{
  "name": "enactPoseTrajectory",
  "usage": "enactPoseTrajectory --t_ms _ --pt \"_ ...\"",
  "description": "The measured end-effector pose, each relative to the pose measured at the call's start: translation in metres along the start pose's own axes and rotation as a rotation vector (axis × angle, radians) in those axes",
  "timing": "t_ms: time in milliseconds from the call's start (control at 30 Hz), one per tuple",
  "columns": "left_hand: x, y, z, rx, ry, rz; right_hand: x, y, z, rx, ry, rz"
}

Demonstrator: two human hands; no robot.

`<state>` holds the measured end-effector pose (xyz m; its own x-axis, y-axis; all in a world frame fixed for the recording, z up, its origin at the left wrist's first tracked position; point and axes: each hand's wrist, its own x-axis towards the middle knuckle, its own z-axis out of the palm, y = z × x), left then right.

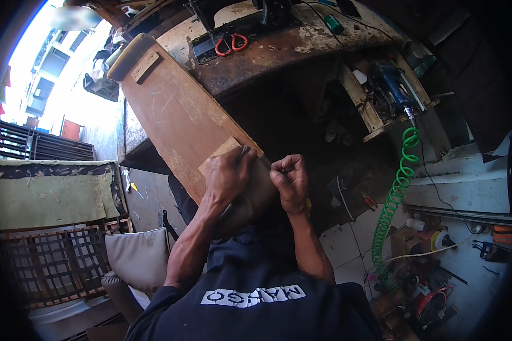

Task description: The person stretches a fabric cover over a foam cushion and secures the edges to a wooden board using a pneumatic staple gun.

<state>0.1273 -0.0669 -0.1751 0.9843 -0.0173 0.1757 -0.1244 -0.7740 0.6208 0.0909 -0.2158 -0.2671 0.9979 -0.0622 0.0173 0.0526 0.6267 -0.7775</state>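
A long wooden board [176,119] slants from the worktable down to my lap. Near its lower end, a light wooden block [231,144] shows partly behind my left hand [226,173]. That hand rests on the board with its fingers curled in, and what they grip is hidden. Beside it, brown-grey covering material [256,190] hangs at the board's lower end. Just off the board's right edge is my right hand [290,181], its fingers bent into a pinch. Whatever it holds is too small to make out. A second wooden block [145,66] lies at the board's far end.
On the worn worktable [250,68] lie red-handled scissors [231,44] beside a sewing machine [273,11]. An open drawer [375,122] holds a blue air tool [393,85] with a coiled green hose [401,187]. A grey cushion [139,258] stands left; pliers [369,200] lie right.
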Motion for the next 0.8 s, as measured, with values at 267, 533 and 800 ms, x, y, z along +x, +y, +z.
enactPoseTrajectory --t_ms 267,533,800 --pt "-0.007 -0.025 0.024 0.084 -0.017 0.127 -0.002 0.024 -0.006 -0.510 0.020 0.077" --pt "-0.020 -0.037 0.025 0.231 -0.025 0.141 -0.004 0.011 0.018 -0.359 0.167 0.420" --pt "-0.036 -0.019 0.008 0.318 -0.001 0.149 0.003 -0.003 0.026 -0.631 0.160 0.535"
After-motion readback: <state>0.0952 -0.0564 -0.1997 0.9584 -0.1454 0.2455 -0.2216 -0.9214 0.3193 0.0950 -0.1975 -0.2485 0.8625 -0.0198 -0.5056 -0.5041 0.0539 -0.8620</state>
